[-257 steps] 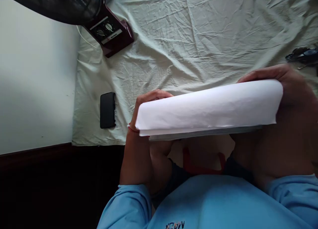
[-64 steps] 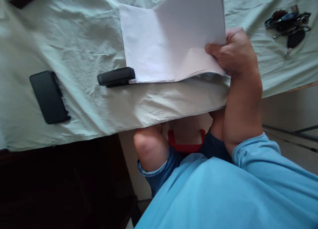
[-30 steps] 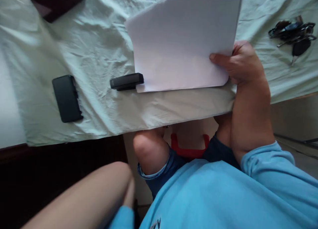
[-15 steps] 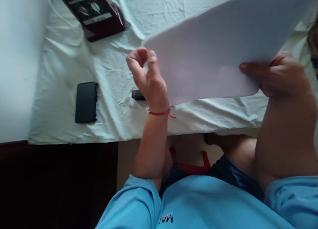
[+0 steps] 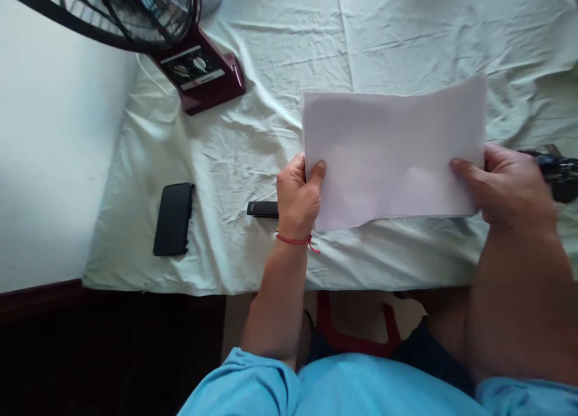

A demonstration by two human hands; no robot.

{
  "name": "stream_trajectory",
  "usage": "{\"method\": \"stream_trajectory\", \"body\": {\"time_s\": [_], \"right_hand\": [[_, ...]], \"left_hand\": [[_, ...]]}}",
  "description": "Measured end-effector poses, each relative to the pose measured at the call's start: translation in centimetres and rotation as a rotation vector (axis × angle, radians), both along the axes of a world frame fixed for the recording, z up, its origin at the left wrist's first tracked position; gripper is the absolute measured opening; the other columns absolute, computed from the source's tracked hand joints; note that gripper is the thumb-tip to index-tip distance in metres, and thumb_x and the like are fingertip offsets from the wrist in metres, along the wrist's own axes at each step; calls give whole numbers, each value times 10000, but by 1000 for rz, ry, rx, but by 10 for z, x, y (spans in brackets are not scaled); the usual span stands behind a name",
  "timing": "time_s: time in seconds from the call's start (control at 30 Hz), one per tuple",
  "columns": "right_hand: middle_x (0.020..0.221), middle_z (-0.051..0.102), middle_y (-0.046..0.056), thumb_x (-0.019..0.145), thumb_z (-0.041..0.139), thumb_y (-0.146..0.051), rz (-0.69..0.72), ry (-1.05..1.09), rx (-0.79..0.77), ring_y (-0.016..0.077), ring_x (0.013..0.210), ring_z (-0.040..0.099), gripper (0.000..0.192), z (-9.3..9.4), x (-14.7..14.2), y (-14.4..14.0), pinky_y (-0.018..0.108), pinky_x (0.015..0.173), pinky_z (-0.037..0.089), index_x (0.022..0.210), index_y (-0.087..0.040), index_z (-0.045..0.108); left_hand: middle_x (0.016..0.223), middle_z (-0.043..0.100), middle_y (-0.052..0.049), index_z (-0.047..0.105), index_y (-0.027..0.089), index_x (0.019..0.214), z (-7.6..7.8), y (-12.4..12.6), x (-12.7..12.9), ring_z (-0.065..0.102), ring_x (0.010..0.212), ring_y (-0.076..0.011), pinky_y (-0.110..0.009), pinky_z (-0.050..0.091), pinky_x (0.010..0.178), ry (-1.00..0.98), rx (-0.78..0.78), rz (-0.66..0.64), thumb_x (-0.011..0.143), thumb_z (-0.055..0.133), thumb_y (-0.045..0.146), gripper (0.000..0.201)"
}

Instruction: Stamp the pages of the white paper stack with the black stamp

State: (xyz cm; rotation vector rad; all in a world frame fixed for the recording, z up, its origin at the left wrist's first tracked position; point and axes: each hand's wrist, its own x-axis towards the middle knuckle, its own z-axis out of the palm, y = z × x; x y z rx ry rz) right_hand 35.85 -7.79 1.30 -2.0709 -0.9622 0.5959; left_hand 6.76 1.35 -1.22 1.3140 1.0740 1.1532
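Observation:
Both hands hold a stack of white paper sheets [image 5: 388,151] above the cloth-covered table. My left hand [image 5: 298,193], with a red string at the wrist, is closed on the left edge, its thumb on top. My right hand [image 5: 515,184] grips the right edge the same way, thumb over the face of the paper and fingers behind it. A black stapler-like object [image 5: 262,209] lies by my left wrist, its right end hidden by the hand.
A black phone or case [image 5: 174,219] lies at the left on the pale green tablecloth [image 5: 253,145]. Behind it stands a fan [image 5: 205,73] with a dark red base, beside the white wall. Dark objects [image 5: 560,172], partly hidden, sit right of my right hand.
My left hand has closed on the left edge of the sheets, where it was loosely curled beside them. The paper has come lower and more level, and the view has shifted.

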Motion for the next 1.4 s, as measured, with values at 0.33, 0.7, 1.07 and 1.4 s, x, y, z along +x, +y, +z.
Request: {"method": "stream_trajectory", "body": {"time_s": [0.33,0.7,1.07,1.4], "right_hand": [[525,441,-16,752,767,-380,-209,104,-22,76,441,350,83,6,-16,14,231,402,180,773,-301,781],[949,800,0,791,705,-112,-231,220,218,133,847,707,184,-6,-11,24,269,656,507,898,-211,819],[743,720,-7,766,702,-103,-261,191,211,37,589,460,97,-9,-7,25,223,517,312,759,-184,755],[947,825,5,784,781,-118,-366,188,147,209,917,777,160,-4,1,23,298,654,501,853,-244,852]], "left_hand": [[1111,801,-64,744,232,1161,14,-32,-17,772,1055,-236,-296,613,932,118,-75,-34,902,895,399,344],[850,722,-23,711,212,883,10,-43,-13,666,829,-170,-241,539,748,241,-126,33,987,799,521,338],[525,493,68,584,214,692,4,-46,-5,401,402,-73,-204,278,314,-25,-576,2,694,1004,590,563],[551,553,43,673,195,737,-11,-43,0,421,402,-73,-223,300,303,-115,-515,-9,671,1011,653,573]]}}
